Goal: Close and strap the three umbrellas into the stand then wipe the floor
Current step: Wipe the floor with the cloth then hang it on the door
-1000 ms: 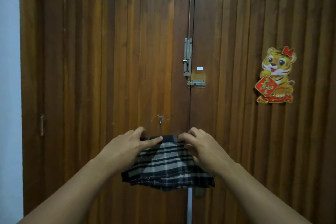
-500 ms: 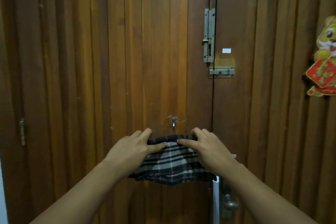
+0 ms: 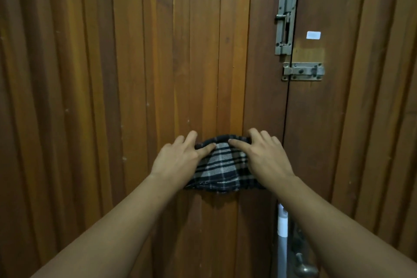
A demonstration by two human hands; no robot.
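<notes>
Two hands hold a checked cloth (image 3: 222, 166) up against a brown wooden door (image 3: 135, 74). The left hand (image 3: 180, 160) pinches the left top edge of the cloth with thumb and fingers. The right hand (image 3: 264, 156) pinches the right top edge the same way. The cloth is dark with pale stripes, and it hangs down between both hands. One metal bolt (image 3: 285, 9) runs up and down near the door's edge, high on the right. Another latch (image 3: 303, 71) sits just under it. A round knob (image 3: 304, 267) shows low down.
</notes>
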